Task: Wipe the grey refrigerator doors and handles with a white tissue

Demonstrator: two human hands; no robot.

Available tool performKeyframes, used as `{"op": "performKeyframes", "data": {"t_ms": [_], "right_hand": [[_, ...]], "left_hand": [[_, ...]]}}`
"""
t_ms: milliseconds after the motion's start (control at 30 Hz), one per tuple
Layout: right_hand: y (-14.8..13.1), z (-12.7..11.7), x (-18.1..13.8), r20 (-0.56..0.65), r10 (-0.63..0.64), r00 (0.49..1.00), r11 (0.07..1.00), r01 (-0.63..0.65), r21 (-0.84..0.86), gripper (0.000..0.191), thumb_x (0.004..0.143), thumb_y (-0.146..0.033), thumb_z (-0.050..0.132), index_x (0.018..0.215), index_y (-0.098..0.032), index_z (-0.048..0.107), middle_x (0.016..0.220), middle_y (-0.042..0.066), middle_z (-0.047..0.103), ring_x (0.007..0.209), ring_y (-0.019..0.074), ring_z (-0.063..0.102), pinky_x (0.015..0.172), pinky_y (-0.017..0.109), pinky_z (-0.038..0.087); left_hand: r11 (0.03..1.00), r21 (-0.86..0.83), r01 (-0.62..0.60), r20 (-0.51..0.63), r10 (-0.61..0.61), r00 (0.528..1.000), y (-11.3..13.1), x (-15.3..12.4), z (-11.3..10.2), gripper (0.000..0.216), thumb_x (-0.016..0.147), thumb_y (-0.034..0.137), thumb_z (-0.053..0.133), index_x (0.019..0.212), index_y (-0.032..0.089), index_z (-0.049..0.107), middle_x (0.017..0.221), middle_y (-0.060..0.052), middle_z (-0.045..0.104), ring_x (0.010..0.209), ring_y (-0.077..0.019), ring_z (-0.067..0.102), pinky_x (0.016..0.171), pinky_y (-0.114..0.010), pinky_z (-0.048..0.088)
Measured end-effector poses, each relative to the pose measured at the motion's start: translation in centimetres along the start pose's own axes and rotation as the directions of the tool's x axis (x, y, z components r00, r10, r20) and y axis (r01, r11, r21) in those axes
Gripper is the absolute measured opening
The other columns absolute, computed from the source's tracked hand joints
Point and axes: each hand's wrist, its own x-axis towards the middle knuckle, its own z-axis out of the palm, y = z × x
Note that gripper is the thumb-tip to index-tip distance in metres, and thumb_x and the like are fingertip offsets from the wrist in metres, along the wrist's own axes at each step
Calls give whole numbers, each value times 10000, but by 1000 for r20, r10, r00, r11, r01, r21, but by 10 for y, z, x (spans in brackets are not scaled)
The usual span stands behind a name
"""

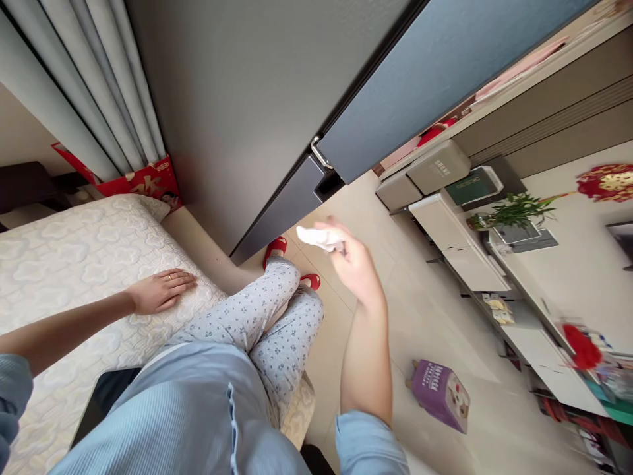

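Observation:
My right hand (352,260) is raised over the tiled floor, its fingers closed around a crumpled white tissue or cloth (320,237). The hand is a little blurred, and I cannot tell which material it is. Just ahead of it stands a tall dark grey cabinet-like unit with a blue-grey panel (376,99) and a metal handle or latch (321,153); the hand is apart from both. On the patterned, quilted bed cover (99,251) my left hand (163,291) rests flat, fingers stretched out, with a ring on one finger. Nothing is held in it.
A dark phone or tablet (101,402) lies on the bed beside my body. Red slippers (275,251) are on my feet. A purple stool (440,396) stands on the floor at right. White cabinets (459,241) line the wall, with a plant (519,212). Grey curtains (99,72) hang at left.

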Motion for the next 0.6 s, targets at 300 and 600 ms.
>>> {"op": "performKeyframes", "data": {"t_ms": [300,600], "right_hand": [[32,-48,75,-639,-236,732,972,170,-165,423,793,-127,518,1068,-266,808,1169,79,634,1215,262,607,1171,522,456],[44,-22,132,-475,-277,836,938,128,-322,163,859,-177,452,833,-234,603,1061,104,667,1091,268,621,1004,476,546]], "left_hand": [[998,56,-2,-11,3,1000,3,2,-2,535,1043,247,427,1562,237,557,1578,-81,558,1442,-249,541,1302,-446,296],[999,32,10,-181,-4,983,6,-3,7,507,1078,184,394,1557,214,556,1601,-7,536,1478,-163,472,1342,-359,140]]}}
